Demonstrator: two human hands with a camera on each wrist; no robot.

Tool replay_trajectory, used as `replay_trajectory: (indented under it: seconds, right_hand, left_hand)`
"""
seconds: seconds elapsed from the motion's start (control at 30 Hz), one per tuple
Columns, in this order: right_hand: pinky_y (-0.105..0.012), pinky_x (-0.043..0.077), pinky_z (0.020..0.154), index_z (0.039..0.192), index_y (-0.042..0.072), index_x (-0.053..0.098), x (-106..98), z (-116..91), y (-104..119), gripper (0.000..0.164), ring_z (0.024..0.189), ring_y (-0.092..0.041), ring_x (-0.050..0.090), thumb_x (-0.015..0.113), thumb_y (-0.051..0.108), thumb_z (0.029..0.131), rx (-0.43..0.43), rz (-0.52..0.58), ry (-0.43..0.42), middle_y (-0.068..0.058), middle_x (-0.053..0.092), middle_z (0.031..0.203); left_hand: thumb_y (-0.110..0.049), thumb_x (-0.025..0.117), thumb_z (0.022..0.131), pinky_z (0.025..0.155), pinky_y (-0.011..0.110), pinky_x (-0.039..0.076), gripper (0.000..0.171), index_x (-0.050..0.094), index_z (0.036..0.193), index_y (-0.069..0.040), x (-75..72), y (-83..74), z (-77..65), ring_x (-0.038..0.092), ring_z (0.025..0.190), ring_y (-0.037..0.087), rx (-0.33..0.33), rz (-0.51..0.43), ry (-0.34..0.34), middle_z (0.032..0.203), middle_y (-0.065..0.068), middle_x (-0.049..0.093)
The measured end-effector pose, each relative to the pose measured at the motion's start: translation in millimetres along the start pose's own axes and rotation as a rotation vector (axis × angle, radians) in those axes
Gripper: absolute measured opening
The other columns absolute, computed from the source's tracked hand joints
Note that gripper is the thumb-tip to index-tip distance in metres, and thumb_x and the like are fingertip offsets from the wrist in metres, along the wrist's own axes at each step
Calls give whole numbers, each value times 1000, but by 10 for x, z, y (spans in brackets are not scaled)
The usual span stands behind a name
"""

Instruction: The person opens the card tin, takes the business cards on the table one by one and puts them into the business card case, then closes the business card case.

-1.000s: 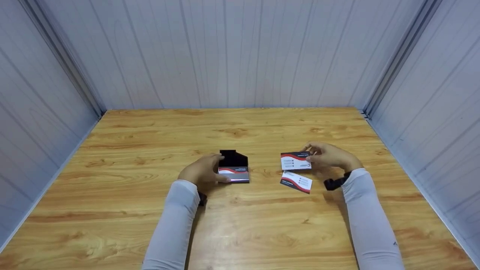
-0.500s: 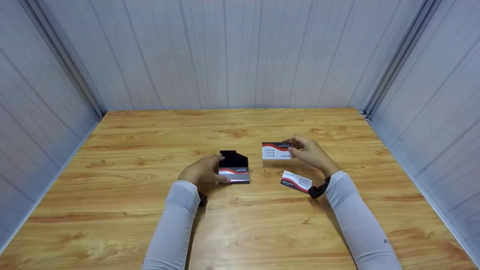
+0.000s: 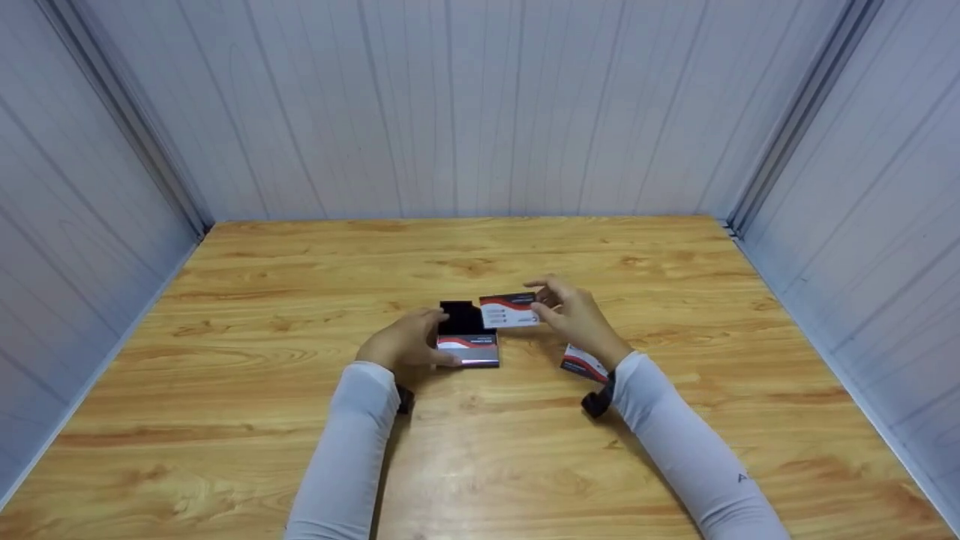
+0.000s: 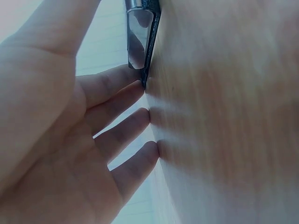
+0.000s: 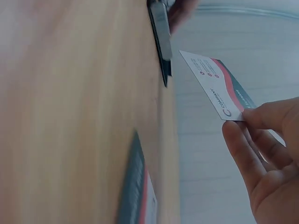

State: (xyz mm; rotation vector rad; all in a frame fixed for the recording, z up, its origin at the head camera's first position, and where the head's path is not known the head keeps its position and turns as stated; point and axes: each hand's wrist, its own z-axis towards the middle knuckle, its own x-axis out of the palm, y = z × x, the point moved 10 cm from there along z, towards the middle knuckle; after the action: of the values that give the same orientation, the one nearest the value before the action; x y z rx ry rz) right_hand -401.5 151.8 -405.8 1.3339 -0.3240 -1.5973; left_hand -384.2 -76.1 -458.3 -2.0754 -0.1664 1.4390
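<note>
A metal business card case (image 3: 484, 354) lies with its black-lined lid (image 3: 456, 321) raised, and a red, white and black card shows inside it. My left hand (image 3: 405, 339) holds the case at its left side, thumb on the near edge and a finger at the lid. In the left wrist view, its other fingertips touch the table beside the case (image 4: 140, 39). My right hand (image 3: 577, 319) pinches a business card (image 3: 507, 313) by its right end, between thumb and fingers. That card (image 5: 217, 86) hangs above the table, overlapping the lid's right side in the head view.
Another business card (image 3: 579, 363) lies on the wooden table (image 3: 480, 465), partly hidden by my right wrist. Pale panel walls (image 3: 480, 112) enclose the table at the back and both sides. Each wrist wears a black camera strap.
My right hand has carried its card leftward from above the loose card to the case, lifting it on the way and tilting it slightly. My left hand and the case have stayed in place.
</note>
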Motion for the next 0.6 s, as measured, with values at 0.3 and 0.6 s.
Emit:
replay_trajectory:
  seconds: [0.3,0.6]
  right_hand:
    - [-34,57,80,119,9,67,245,72,130,21,89,-16,67,64,6,98,-12,28,28,-2,70,96]
    - [-33,57,80,113,8,66,483,163,224,17,92,-17,67,64,2,97,-35,27,60,-6,72,102]
  left_hand:
    - [-48,81,83,117,47,26,94,34,157,-14,5,24,12,26,148,29,-4,1,0,160,10,32]
    - [-51,82,80,111,44,36,85,47,148,-13,-3,17,33,46,132,23,-3,-6,-28,144,5,51]
